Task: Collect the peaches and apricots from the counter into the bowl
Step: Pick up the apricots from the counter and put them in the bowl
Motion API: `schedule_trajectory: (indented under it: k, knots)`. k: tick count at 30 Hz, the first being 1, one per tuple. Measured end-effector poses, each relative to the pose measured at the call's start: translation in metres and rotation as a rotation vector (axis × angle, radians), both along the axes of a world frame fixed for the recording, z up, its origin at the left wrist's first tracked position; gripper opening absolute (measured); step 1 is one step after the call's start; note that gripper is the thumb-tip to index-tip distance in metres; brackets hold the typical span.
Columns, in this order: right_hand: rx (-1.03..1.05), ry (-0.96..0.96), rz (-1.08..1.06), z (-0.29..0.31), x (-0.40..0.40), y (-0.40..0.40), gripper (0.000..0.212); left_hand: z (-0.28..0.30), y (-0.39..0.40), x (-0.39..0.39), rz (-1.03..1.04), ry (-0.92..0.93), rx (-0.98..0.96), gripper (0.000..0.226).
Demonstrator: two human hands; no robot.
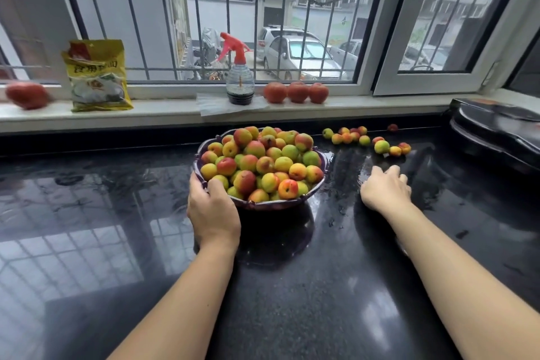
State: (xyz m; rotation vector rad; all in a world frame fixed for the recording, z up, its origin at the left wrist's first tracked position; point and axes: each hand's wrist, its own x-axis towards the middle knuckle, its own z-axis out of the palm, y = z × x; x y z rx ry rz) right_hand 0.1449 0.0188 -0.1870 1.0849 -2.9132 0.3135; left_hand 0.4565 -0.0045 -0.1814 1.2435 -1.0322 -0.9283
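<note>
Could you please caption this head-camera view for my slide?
Left hand grips the heaped purple fruit bowl; right hand reaches toward loose apricots on the black counter.

- Soft, overcast daylight enters through the barred window (216,17) across the top of the frame.
- The glossy black counter (292,286) mirrors the window panes at lower left.
- Wide-angle distortion bends the window frames at both edges.
- A red fruit (27,95) at far left is smeared by blur.
</note>
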Motion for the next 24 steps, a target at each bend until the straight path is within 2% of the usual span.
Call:
schedule_trajectory:
  k: [3, 5, 8, 10, 12, 14, 16, 19, 21, 24]
  knots:
    - [0.039, -0.120, -0.012, 0.016, 0.010, 0.001, 0.046, 0.000, 0.001, 0.001, -0.012, 0.011, 0.008, 0.045]
    - [-0.076, -0.188, 0.075, 0.032, 0.019, 0.000, 0.039, 0.000, 0.002, 0.001, -0.014, 0.019, 0.007, 0.048]
    - [-0.620, -0.298, 0.222, 0.063, 0.048, 0.002, 0.026, 0.001, 0.001, 0.001, 0.005, 0.066, 0.021, 0.042]
    - [-0.940, -0.399, 0.360, 0.080, 0.076, 0.005, 0.027, -0.002, -0.002, 0.004, 0.041, 0.098, 0.041, 0.033]
    - [-0.943, -0.416, 0.576, 0.090, 0.102, 0.005, 0.023, -0.005, -0.005, 0.004, 0.080, 0.112, 0.052, 0.027]
    - [-0.795, -0.387, 0.741, 0.093, 0.122, 0.002, 0.021, -0.006, -0.007, 0.003, 0.105, 0.113, 0.052, 0.023]
    - [-0.658, -0.297, 0.807, 0.091, 0.132, -0.006, 0.022, -0.006, -0.008, 0.002, 0.111, 0.103, 0.048, 0.021]
    - [-0.563, -0.280, 0.824, 0.083, 0.136, -0.013, 0.022, -0.007, -0.009, 0.001, 0.083, 0.088, 0.028, 0.019]
    - [-0.759, -0.286, 0.762, 0.078, 0.129, -0.011, 0.022, -0.008, -0.009, 0.000, 0.045, 0.075, -0.009, 0.031]
    - [-1.093, -0.276, 0.446, 0.065, 0.105, -0.008, 0.024, -0.009, -0.007, -0.003, -0.007, -0.008, -0.055, 0.056]
